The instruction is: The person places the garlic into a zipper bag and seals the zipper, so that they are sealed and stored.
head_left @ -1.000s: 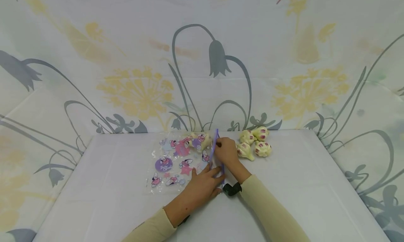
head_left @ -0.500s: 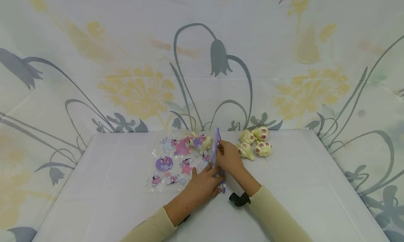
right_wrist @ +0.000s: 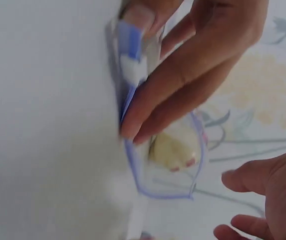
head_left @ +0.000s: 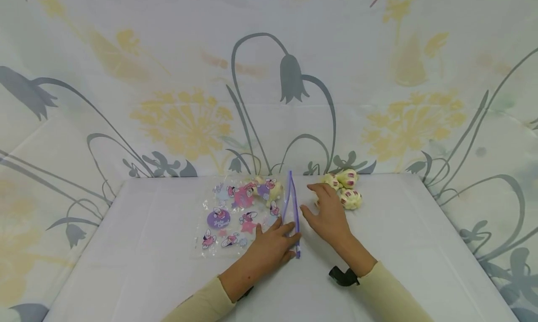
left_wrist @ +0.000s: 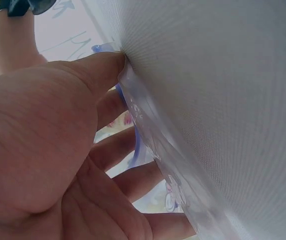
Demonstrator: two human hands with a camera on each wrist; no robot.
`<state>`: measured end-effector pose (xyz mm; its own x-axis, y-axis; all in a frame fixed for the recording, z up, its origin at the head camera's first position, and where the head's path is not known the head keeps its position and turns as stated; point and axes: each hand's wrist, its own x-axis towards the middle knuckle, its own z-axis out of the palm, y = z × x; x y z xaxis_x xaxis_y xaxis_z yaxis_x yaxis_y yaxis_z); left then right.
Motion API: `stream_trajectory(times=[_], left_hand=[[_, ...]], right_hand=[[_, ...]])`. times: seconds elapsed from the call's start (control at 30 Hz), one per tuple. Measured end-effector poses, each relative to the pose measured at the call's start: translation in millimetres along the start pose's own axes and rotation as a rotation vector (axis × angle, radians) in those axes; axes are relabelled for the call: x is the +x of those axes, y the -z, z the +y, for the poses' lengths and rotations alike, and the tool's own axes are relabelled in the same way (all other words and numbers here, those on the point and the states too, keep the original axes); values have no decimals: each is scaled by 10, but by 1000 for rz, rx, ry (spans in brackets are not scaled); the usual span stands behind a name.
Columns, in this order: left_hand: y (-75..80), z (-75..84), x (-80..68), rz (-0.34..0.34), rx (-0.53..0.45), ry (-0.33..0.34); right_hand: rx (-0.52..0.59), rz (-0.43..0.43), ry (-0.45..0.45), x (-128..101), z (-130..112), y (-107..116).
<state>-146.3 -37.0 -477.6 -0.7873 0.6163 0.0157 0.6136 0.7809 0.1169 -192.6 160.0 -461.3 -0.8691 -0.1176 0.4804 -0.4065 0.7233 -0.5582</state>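
- Work surface: I monitor a white table (head_left: 147,233); its cover is smooth, with faint creases at the left; the far edge meets the backdrop and the sides spread toward the near end.
- Room: the backdrop (head_left: 256,130) is pale cloth; it carries grey bell flowers (head_left: 291,78) and yellow blossoms (head_left: 182,123); it rises behind the table and along both sides.
- Bag: a clear printed bag (head_left: 231,228) lies flat, left of centre at the far half of the table; its purple zip strip (head_left: 296,205) faces right, the two edges parted; I see a white slider (right_wrist: 133,69) in the right wrist view.
- Contents: one pale garlic bulb (head_left: 274,192) sits inside, near the far corner at the mouth.
- Left hand (head_left: 271,247): fingers straight and spread; they press on the bag at the zip strip.
- Right hand (head_left: 328,214): thumb and fingers apart, holding nothing; it is just right of the mouth, partly hiding the loose garlic bulbs (head_left: 350,199) clustered beyond it.
- Wrists: beige sleeves (head_left: 392,294); a black device (head_left: 343,276) at the right wrist.
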Motion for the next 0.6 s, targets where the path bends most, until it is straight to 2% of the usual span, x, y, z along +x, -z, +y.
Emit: stream_trajectory(times=[0.17,0.33,0.6], left_hand=[[1,-1,-2,-8,3,4],[-13,-4,2,-17,-3,10],[-2,-8,-13,-5,-16,-3]], right_hand=[[-67,-23,-18,20,185,69],[-75,-54,-55,38,294,99],[-112,-44,-40,34,394,71]])
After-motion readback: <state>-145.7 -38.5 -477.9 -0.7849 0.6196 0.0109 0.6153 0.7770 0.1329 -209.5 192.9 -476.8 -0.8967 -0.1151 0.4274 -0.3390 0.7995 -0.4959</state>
